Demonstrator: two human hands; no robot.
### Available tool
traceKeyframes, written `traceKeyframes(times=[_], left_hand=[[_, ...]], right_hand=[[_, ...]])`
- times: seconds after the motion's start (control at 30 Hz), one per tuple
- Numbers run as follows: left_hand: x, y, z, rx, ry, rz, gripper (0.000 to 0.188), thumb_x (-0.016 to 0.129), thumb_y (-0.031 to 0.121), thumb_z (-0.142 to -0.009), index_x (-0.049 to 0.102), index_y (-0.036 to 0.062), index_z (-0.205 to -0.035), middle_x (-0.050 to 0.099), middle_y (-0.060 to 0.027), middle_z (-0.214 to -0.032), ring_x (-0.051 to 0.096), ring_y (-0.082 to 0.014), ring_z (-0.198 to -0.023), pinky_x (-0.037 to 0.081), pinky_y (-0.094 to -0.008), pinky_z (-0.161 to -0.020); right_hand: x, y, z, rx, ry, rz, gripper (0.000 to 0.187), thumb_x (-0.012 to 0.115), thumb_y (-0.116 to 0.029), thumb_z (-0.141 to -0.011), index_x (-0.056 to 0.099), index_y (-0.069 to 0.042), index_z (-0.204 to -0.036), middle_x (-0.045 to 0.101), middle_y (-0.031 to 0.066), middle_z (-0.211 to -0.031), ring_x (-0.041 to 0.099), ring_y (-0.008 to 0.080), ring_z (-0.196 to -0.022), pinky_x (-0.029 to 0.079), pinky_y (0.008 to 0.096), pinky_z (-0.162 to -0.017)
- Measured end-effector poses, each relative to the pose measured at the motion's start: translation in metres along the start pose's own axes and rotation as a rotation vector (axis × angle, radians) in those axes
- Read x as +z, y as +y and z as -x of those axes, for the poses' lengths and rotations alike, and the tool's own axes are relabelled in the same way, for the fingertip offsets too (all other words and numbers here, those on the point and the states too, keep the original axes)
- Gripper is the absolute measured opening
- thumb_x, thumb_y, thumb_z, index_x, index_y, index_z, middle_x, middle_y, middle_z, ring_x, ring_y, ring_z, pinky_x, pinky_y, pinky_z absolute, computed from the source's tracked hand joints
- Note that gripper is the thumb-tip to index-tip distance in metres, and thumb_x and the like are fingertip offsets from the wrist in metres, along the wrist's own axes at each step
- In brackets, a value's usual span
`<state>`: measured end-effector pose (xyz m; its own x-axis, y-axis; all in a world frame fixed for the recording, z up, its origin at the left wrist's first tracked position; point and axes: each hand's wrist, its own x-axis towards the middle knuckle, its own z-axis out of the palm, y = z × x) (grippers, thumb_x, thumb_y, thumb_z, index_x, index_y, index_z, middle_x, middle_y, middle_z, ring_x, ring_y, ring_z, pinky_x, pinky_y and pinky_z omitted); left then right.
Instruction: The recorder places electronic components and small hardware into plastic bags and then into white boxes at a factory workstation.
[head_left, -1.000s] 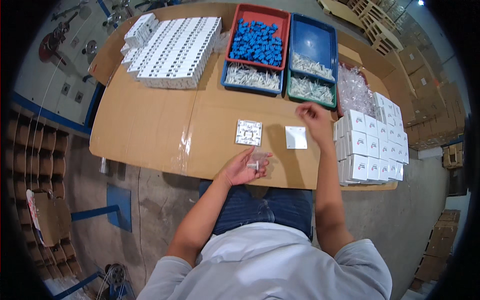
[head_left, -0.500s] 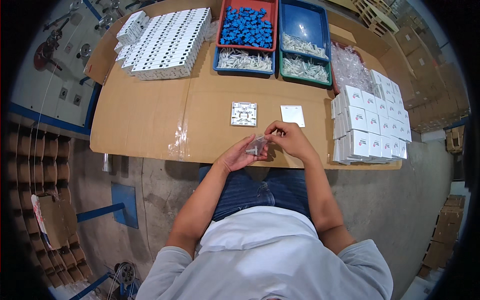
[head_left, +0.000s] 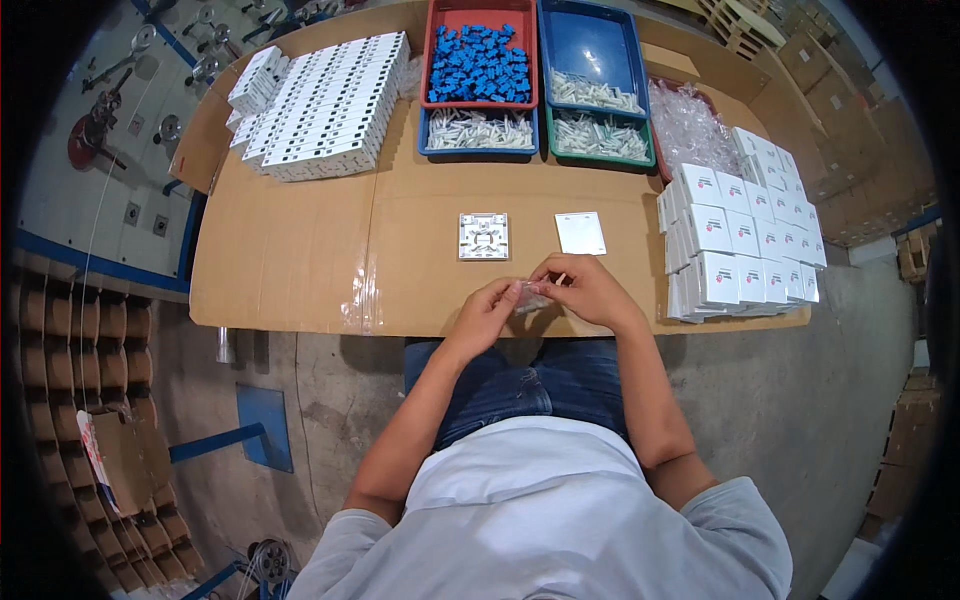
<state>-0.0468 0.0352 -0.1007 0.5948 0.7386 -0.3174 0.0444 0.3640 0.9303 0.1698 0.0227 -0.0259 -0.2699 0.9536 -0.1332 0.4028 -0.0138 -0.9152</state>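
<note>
Both hands are pinching one small clear plastic bag (head_left: 530,297): the left hand (head_left: 487,312) and the right hand (head_left: 585,288), fingers closed, near the cardboard-covered table's (head_left: 300,250) front edge.

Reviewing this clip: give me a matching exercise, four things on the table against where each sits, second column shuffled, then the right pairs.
Things:
1. red tray of blue parts
2. stack of white boxes
3. small clear bag
4. square white plate

Places:
A. between the left hand and right hand
B. at the table's right edge
C. flat on the cardboard, just beyond the right hand
D. at the far side, left of the blue tray

Pairs: 1-D, 2-B, 3-A, 4-C
</note>
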Motion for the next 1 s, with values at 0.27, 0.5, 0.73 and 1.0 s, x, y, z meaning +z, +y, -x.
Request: traceKeyframes(times=[0.27,0.5,0.73,1.0], left_hand=[[0.016,0.013,0.011,0.371,0.343,0.136,0.018,0.066,0.011,-0.102,0.069,-0.0008,-0.115,0.071,-0.0035,-0.102,0.065,-0.0082,-0.093,0.054,-0.0248,-0.082],[0.016,0.028,0.013,0.467,0.406,0.173,0.016,0.067,0.009,-0.101,0.069,-0.0003,-0.114,0.071,-0.0023,-0.099,0.065,-0.0074,-0.089,0.053,-0.0235,-0.080],[0.023,0.071,0.033,0.644,0.481,-0.171,0.019,0.069,0.010,-0.099,0.072,-0.0014,-0.114,0.074,-0.0083,-0.109,0.067,-0.0156,-0.102,0.052,-0.0296,-0.092],[0.021,0.059,0.030,0.549,0.451,-0.005,0.017,0.070,0.011,-0.099,0.074,-0.0026,-0.108,0.075,-0.0075,-0.105,0.067,-0.0138,-0.101,0.052,-0.0289,-0.093]], right_hand=[[0.002,-0.009,0.005,0.032,0.167,-0.382,0.014,0.075,-0.009,-0.093,0.075,0.000,-0.104,0.071,0.0013,-0.088,0.060,0.0059,-0.078,0.050,0.0239,-0.069],[0.004,-0.011,0.005,-0.005,0.246,-0.304,0.015,0.077,-0.012,-0.093,0.076,-0.002,-0.104,0.071,-0.0015,-0.090,0.056,0.0047,-0.077,0.047,0.0222,-0.067],[0.006,-0.043,0.016,-0.158,0.265,-0.267,0.010,0.073,-0.003,-0.094,0.074,0.001,-0.103,0.071,0.0030,-0.095,0.061,0.0069,-0.084,0.048,0.0214,-0.069],[0.011,-0.031,0.014,-0.120,0.277,-0.398,0.009,0.072,-0.002,-0.094,0.073,0.002,-0.102,0.070,0.0027,-0.096,0.061,0.0071,-0.086,0.048,0.0216,-0.070]])
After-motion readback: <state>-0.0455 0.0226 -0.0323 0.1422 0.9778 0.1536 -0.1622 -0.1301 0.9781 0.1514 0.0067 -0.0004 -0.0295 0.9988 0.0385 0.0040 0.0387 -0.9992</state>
